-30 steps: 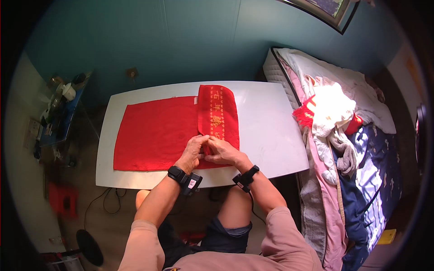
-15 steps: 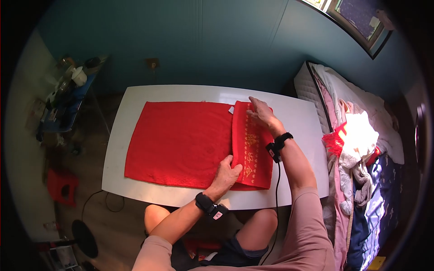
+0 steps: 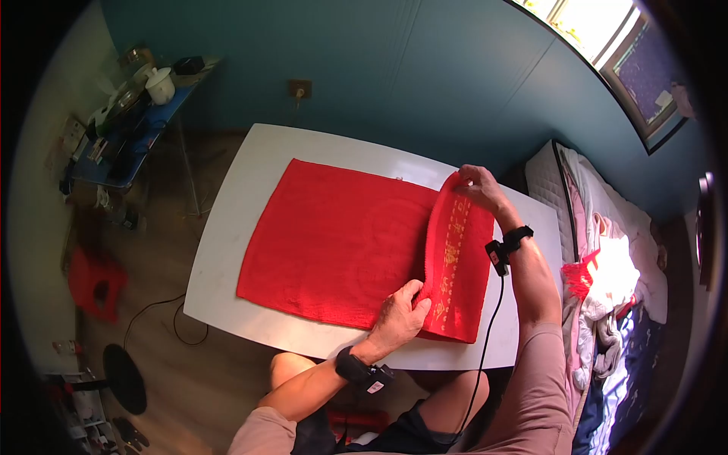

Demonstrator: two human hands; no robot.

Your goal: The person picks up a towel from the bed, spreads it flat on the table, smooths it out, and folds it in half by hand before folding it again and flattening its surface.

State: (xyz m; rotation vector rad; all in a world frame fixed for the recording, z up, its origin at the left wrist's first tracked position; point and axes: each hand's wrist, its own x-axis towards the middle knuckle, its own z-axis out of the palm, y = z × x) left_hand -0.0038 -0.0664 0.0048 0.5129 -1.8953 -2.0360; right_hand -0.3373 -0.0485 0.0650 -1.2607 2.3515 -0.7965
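Observation:
A red towel (image 3: 341,235) lies on the white table (image 3: 220,265), its right end folded over to show a band of yellow characters and small marks. My left hand (image 3: 400,315) pinches the near end of the folded flap's left edge. At the far end of the same edge, my right hand (image 3: 479,188) grips the cloth between thumb and fingers. Between the two hands the edge stands a little raised off the layer below. Each wrist wears a black strap with a small box.
Beyond the table's right side is a bed (image 3: 550,182) piled with clothes and bedding. A blue side table (image 3: 152,125) with a white pot (image 3: 160,86) stands at the far left. On the floor are a red stool (image 3: 97,284) and a black cable.
My right hand, spread over the flap half a second ago, has closed on its far corner. The flap's edge has risen. The view has shifted, and the table appears turned.

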